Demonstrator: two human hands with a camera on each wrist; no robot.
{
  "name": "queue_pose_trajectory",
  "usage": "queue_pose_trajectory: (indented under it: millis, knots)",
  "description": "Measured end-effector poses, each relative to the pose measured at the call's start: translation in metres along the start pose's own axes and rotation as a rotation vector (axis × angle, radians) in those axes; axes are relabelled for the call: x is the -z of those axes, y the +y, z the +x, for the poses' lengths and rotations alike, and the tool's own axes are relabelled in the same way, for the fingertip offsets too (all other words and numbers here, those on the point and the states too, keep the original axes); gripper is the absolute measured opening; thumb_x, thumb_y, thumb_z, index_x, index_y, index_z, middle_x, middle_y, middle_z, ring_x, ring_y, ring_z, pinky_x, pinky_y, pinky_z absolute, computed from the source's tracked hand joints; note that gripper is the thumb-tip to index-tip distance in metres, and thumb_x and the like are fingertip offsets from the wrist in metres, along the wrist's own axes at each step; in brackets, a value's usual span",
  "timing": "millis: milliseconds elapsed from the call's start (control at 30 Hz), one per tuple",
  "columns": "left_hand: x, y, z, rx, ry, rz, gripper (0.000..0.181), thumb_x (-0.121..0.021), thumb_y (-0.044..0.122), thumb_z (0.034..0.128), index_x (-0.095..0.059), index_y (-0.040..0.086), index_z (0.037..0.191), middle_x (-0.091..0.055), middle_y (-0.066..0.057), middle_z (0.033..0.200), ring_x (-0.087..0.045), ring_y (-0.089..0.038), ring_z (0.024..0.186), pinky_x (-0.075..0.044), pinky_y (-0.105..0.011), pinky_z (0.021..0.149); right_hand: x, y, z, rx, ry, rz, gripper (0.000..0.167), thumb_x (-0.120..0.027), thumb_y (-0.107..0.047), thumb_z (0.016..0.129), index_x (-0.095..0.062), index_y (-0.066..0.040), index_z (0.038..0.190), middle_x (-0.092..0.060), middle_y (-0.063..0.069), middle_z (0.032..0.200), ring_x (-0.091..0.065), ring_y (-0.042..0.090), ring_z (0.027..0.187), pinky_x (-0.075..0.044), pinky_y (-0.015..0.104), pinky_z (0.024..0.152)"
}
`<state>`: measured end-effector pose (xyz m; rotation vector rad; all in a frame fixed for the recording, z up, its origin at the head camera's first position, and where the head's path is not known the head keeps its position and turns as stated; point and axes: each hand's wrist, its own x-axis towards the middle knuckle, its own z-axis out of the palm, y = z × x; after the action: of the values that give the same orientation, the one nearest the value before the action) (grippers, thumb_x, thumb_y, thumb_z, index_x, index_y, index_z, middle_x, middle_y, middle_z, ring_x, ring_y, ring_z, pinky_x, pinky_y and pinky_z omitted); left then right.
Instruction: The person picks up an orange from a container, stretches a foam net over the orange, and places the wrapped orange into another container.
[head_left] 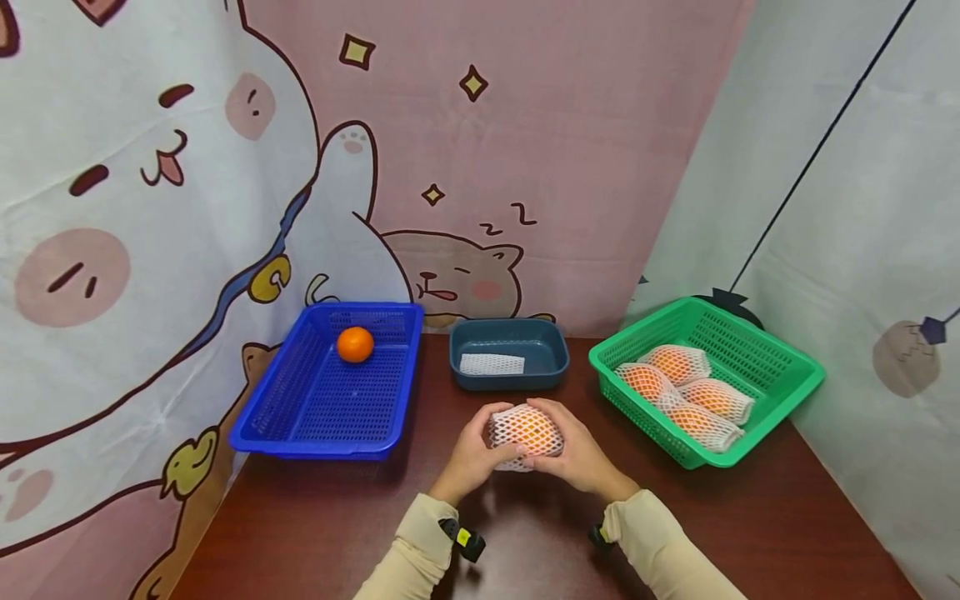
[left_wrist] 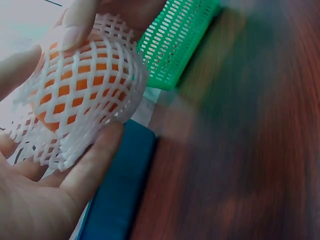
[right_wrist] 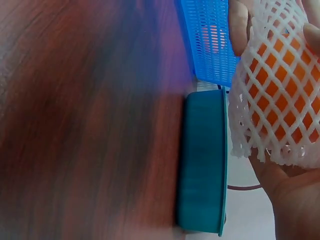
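Observation:
An orange (head_left: 527, 431) in a white foam net sleeve (left_wrist: 100, 85) is held up over the table between both hands. My left hand (head_left: 477, 450) grips its left side, thumb in front and fingers around the far side. From the right, my right hand (head_left: 573, 450) grips it the same way, the two thumbs close together. In the right wrist view the net (right_wrist: 280, 95) covers the orange and its loose edge hangs past the fruit. Part of the fruit is hidden behind the fingers.
A blue basket (head_left: 255, 425) at the left holds one bare orange (head_left: 355, 344). Behind the hands stands a dark teal tray (head_left: 510, 382) with a flat white net sleeve (head_left: 492, 364) inside. The green basket (head_left: 787, 375) at the right holds several net-covered oranges (head_left: 716, 400). A printed curtain (head_left: 585, 167) hangs behind.

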<state>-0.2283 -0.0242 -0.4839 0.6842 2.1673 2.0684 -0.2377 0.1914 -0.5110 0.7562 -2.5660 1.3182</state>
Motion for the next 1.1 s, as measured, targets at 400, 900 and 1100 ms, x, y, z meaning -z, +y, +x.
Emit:
queue_pose_trajectory:
  millis: [400, 900, 1100]
  knots:
    - [0.016, -0.011, 0.011, -0.132, 0.008, 0.302, 0.051, -0.078, 0.016, 0.0822, -0.058, 0.006, 0.128, -0.060, -0.010, 0.123, -0.058, -0.028, 0.108, -0.050, -0.042, 0.089, -0.002, 0.003, -0.009, 0.003, 0.012, -0.014, 0.081, -0.084, -0.038, 0.074, -0.043, -0.026, 0.143, -0.050, -0.003, 0.134, -0.052, 0.016, 0.111, -0.046, 0.041, 0.091]
    - [0.084, 0.008, 0.021, -0.005, 0.207, 0.865, 0.038, -0.075, 0.031, 0.0856, -0.067, 0.016, 0.119, -0.060, -0.002, 0.123, -0.055, -0.025, 0.113, -0.046, -0.048, 0.092, -0.007, 0.014, -0.023, -0.037, 0.040, -0.012, 0.082, -0.085, -0.037, 0.073, -0.043, -0.026, 0.143, -0.052, -0.001, 0.133, -0.051, 0.017, 0.113, -0.043, 0.044, 0.093]
    - [0.107, -0.001, 0.015, 0.117, 0.296, 1.021, 0.049, -0.078, 0.029, 0.0814, -0.065, 0.011, 0.125, -0.058, -0.010, 0.126, -0.054, -0.033, 0.111, -0.048, -0.054, 0.087, -0.003, 0.009, -0.027, -0.043, 0.091, -0.023, 0.084, -0.087, -0.029, 0.071, -0.045, -0.021, 0.143, -0.052, 0.000, 0.133, -0.051, 0.018, 0.115, -0.042, 0.040, 0.096]
